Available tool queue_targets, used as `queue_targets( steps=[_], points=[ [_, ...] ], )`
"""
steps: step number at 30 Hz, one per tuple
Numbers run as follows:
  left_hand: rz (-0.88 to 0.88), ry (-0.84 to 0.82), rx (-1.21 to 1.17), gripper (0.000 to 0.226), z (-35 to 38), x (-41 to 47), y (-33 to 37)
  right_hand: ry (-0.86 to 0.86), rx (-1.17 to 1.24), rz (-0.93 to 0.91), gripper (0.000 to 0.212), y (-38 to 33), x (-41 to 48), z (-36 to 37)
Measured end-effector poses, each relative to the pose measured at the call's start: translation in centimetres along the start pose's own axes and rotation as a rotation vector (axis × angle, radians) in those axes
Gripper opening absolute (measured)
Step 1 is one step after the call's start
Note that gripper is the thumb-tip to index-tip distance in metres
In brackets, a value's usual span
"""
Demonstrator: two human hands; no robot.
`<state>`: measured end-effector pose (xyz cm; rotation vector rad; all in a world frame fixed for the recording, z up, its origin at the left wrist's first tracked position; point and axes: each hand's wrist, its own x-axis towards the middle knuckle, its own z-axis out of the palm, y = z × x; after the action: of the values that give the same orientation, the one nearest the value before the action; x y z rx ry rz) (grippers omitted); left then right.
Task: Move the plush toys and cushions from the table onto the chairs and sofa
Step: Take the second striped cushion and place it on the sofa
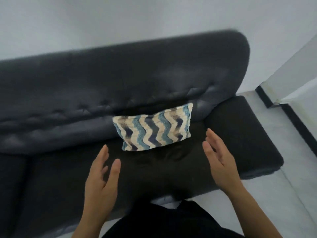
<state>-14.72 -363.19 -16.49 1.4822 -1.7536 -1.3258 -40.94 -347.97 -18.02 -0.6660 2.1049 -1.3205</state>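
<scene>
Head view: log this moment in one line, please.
cushion: on sofa seat, against backrest | left hand: open, empty | right hand: open, empty | contact with cushion: none

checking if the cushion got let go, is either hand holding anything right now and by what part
Nothing is held. The left hand and right hand are both open with straight fingers, apart from the zigzag cushion, which leans against the sofa backrest.

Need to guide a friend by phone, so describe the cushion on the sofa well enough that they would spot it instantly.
Start at the long dark sofa against the pale wall and go to its right end, beside the armrest. There a small rectangular cushion sits on the seat, leaning against the backrest. It alone is patterned: cream, teal and navy zigzag stripes.
</scene>
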Motion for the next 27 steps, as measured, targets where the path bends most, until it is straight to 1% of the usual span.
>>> queue_targets(
  steps=[3, 6, 8, 10, 12, 14, 16, 21, 23, 25, 27],
  points=[
    [0.057, -0.056, 0.013, 0.071, -3.3, 0.3, -0.4, 0.199, 0.072, 0.023, 0.066, -1.5, -4.5, -1.2],
    [0.086, -0.097, -0.013, 0.061, -4.8, 1.9, -0.5, 0.405, 0.141, 0.103, 0.066, -1.8, -8.7, -1.3],
    [0.107, -0.138, -0.031, 0.059, -4.2, 2.8, -0.1, 0.508, 0.130, 0.152, 0.067, -1.6, -11.4, -1.2],
    [0.131, -0.236, -0.023, 0.059, -2.6, 3.2, 0.9, 0.598, 0.099, 0.178, 0.066, -1.0, -14.0, -1.7],
    [0.178, -0.335, -0.011, 0.057, -0.5, 3.0, 2.2, 0.685, 0.100, 0.201, 0.059, -0.3, -16.9, -2.8],
    [0.234, -0.409, -0.014, 0.055, 2.1, 2.1, 4.1, 0.790, 0.138, 0.220, 0.051, 0.6, -19.9, -4.7],
    [0.279, -0.482, -0.011, 0.054, 5.2, 0.7, 6.2, 0.900, 0.161, 0.237, 0.050, 1.8, -22.6, -6.8],
    [0.376, -0.657, 0.009, 0.053, 15.7, -5.1, 11.0, 1.129, 0.253, 0.258, 0.059, 7.3, -27.5, -13.3],
    [0.408, -0.707, 0.026, 0.055, 20.2, -7.6, 12.4, 1.171, 0.286, 0.267, 0.057, 9.8, -28.2, -16.5],
    [0.462, -0.769, 0.061, 0.057, 25.2, -10.7, 13.8, 1.210, 0.320, 0.282, 0.047, 12.4, -28.9, -20.5],
    [0.524, -0.831, 0.099, 0.059, 30.5, -13.8, 15.1, 1.230, 0.319, 0.314, 0.044, 14.7, -29.4, -25.1]
  ],
)
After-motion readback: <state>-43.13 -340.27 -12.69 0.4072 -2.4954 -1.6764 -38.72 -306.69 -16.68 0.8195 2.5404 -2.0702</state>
